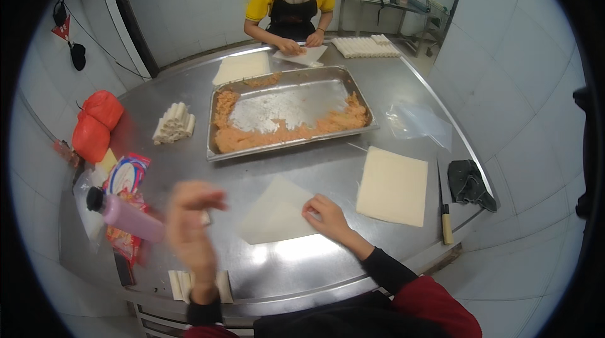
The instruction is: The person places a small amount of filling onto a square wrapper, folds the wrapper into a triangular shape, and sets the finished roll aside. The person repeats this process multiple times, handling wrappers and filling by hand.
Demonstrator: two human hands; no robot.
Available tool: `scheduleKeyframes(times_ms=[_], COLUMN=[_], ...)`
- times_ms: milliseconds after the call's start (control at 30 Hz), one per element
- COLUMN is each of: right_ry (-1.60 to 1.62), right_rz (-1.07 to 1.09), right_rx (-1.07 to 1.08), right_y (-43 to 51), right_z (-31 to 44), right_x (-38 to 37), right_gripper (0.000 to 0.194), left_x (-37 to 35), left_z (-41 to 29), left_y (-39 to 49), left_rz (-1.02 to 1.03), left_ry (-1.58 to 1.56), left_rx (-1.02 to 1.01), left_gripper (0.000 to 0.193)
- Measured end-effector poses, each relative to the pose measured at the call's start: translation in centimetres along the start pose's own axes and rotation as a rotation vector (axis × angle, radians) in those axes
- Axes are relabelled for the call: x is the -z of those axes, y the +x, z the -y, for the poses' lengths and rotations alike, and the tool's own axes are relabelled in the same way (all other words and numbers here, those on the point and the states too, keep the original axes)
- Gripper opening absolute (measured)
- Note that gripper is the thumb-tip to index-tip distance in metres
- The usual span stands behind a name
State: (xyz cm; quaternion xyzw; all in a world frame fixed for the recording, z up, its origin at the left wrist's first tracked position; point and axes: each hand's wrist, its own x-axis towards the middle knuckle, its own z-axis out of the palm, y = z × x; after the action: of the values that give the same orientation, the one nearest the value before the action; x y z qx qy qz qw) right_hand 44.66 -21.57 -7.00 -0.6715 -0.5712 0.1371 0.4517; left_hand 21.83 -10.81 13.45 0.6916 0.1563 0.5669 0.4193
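A pale square wrapper sheet lies flat on the steel table before me, one corner pointing away. My right hand is at its right side, thumb and fingertips closed together on its edge. Motion blurs my left hand, raised left of the sheet with curved fingers. A small whitish thing shows by its palm; whether it is held is unclear. Under my left wrist, several rolled wrappers lie at the near edge, partly hidden. To the right sits a stack of wrapper sheets.
A steel tray holds orange filling along its sides. Rolls are piled left of it. A pink bottle and packets stand left. A knife and dark cloth lie right. A co-worker handles a sheet opposite.
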Motion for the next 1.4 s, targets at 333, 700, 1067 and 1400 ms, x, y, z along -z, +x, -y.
scheduleKeyframes(times_ms=[333, 700, 1067, 1400], right_ry=[-0.022, 0.0, -0.008, -0.02], right_rz=[-0.01, -0.008, -0.004, 0.003], right_rx=[0.033, 0.03, 0.022, 0.013], right_y=[0.1, 0.2, 0.1, 0.0], right_z=[-0.2, 0.2, 0.3, 0.0], right_x=[0.2, 0.4, 0.5, 0.3], right_gripper=[0.009, 0.01, 0.01, 0.009], left_x=[-6.2, -6.4, -6.3, -6.2], left_z=[12.2, 13.3, 13.6, 13.8], left_y=[-12.5, -14.3, -14.1, -14.0], left_rz=[0.438, 0.516, 0.499, 0.503], left_ry=[0.353, 0.249, 0.23, 0.23], left_rx=[0.113, 0.21, 0.267, 0.256], left_gripper=[0.02, 0.027, 0.026, 0.025])
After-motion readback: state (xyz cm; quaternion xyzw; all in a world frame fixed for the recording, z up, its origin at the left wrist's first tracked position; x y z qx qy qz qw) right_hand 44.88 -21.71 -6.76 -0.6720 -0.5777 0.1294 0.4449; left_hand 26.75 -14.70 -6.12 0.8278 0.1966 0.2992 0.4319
